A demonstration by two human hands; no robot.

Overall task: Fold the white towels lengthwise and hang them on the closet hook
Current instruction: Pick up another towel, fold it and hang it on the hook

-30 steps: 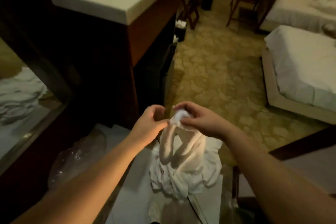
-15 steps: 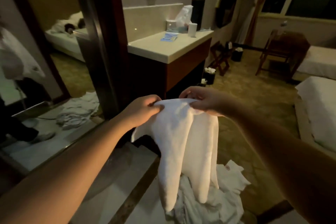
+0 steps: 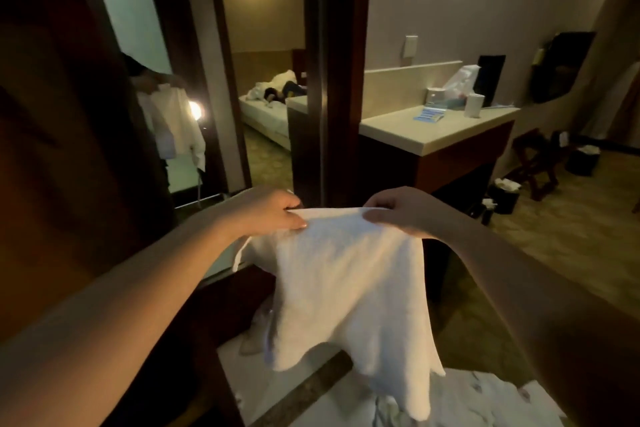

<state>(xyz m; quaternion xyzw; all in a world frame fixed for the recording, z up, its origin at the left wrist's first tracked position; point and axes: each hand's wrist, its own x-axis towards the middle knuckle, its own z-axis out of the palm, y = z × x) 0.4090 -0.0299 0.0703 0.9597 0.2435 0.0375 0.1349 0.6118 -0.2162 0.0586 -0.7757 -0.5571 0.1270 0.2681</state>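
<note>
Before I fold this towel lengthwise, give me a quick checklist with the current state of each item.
1. Left hand pinches the towel top edge: ok.
2. Right hand pinches the same edge: ok.
3. Top edge taut between the hands: ok.
4. Towel hangs flat and fully spread: not ok, lower part drapes unevenly.
5. Bottom hem clear of the linens below: cannot tell.
6. Closet hook located: cannot tell, none in view.

The hands have drawn apart along the top edge of the towel point(image 3: 349, 288): the left hand point(image 3: 273, 210) and right hand point(image 3: 398, 210), bunched together a second ago, now hold it spread wide. The towel has lifted off the pile of linen point(image 3: 485, 402) and hangs flatter.
</note>
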